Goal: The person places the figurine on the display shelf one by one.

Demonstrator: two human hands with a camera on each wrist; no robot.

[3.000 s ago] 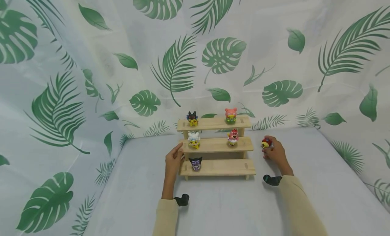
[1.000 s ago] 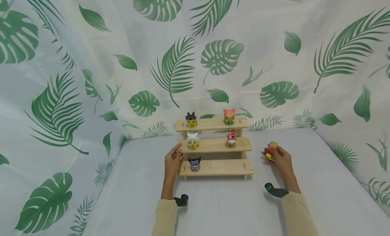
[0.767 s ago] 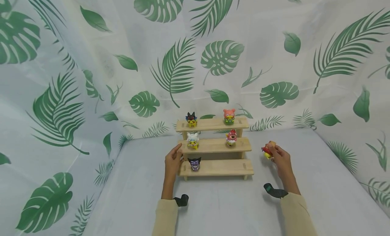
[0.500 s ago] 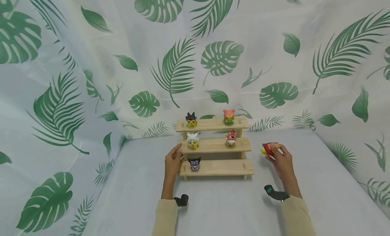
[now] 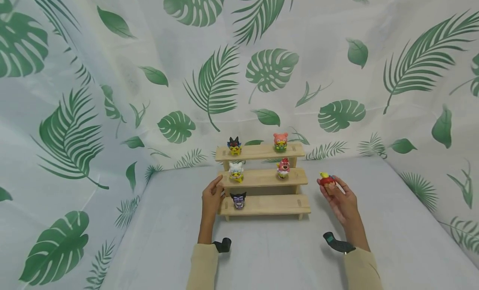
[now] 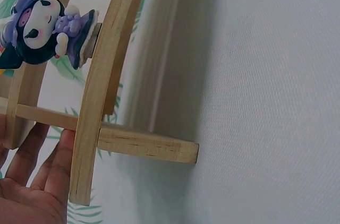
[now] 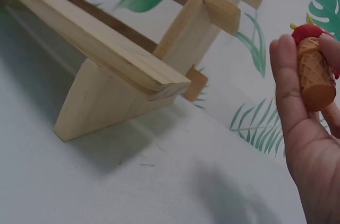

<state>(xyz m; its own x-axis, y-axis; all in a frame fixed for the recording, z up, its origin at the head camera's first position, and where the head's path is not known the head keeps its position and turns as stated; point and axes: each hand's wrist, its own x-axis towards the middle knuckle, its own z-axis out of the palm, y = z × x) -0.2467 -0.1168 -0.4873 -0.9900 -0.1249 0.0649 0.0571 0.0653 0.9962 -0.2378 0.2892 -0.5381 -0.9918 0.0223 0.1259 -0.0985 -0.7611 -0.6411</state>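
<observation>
In the head view, my right hand (image 5: 342, 200) holds a small toy figurine (image 5: 327, 181) between thumb and fingers, above the table right of the display shelf. It is red and yellow; the right wrist view shows its waffle-patterned brown base (image 7: 314, 70). My left hand (image 5: 212, 198) grips the left end of the three-tier wooden display shelf (image 5: 267, 204) at its middle tier. In the left wrist view, fingers (image 6: 56, 171) touch the shelf's side. A dark-eared purple figurine (image 5: 238, 201) stands on the bottom tier, left side.
On the middle tier are a white-hooded figurine (image 5: 236, 172) and a pink one with a red top (image 5: 283, 168). The top tier bears a black-eared figurine (image 5: 234, 146) and a pink-hooded one (image 5: 280, 142). A leaf-print sheet (image 5: 209, 127) hangs behind the white table (image 5: 269, 256).
My right hand has lifted the figurine off to the right and turned it, so its yellow part now points up. The left hand stays at the shelf's left end.
</observation>
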